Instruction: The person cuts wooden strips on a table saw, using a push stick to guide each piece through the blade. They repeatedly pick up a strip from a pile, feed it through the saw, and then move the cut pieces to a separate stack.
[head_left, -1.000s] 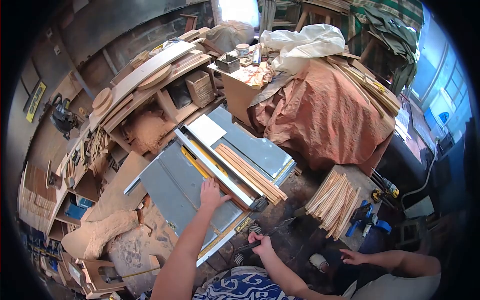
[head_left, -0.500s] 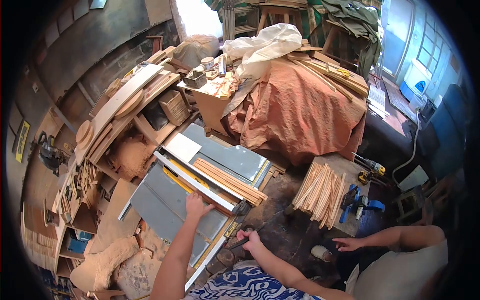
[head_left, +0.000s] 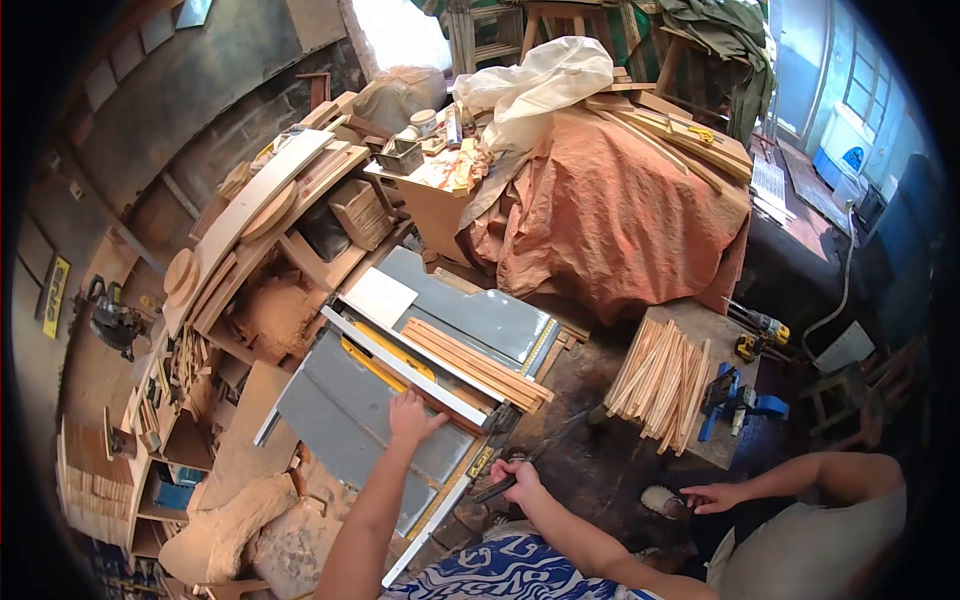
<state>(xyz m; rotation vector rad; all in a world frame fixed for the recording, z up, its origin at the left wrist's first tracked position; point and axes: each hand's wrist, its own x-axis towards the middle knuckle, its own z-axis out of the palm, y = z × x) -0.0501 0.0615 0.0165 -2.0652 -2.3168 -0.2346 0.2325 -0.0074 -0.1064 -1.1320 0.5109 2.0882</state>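
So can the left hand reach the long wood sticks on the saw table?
Probably yes. The left hand rests on the saw table beside the metal fence; the wood sticks lie just past that low fence, with nothing else between.

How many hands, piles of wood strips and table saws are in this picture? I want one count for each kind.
Hands: 3 (left hand, right hand gripping a dark stick, another person's hand)
Piles of wood strips: 2 (first pile on the table saw, second pile beside it)
Table saws: 1
Total: 6
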